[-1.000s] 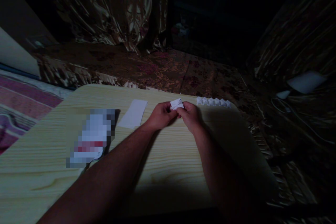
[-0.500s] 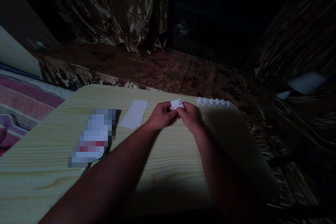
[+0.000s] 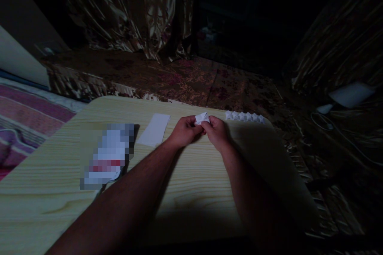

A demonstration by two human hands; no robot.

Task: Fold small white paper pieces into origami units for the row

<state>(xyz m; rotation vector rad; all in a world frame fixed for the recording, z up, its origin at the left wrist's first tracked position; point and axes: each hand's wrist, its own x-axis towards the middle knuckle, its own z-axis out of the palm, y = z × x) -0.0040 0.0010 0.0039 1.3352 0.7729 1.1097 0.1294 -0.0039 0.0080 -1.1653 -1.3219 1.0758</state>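
Note:
Between my two hands, near the far edge of the wooden table (image 3: 191, 183), is a small piece of folded white paper (image 3: 202, 118) with creased flaps. My left hand (image 3: 186, 131) grips its left side, fingers curled behind it. On its right side, my right hand (image 3: 217, 130) pinches it, the thumb lying across the front. A white paper strip (image 3: 154, 129) lies flat to the left of my hands. To the right, several small folded white paper pieces (image 3: 244, 116) stand in a row along the far edge.
A pixelated, phone-like object (image 3: 109, 155) lies on the table's left part, beside my left forearm. A striped bedspread (image 3: 32, 117) is at the far left. Patterned curtains (image 3: 155, 12) hang behind the table. On the right, a pale object (image 3: 351, 95) with a cable sits in the dark.
The folded paper has tilted slightly, and its upper flap shows a different shape between my fingers. Both hands stay in nearly the same place; the view has shifted a little.

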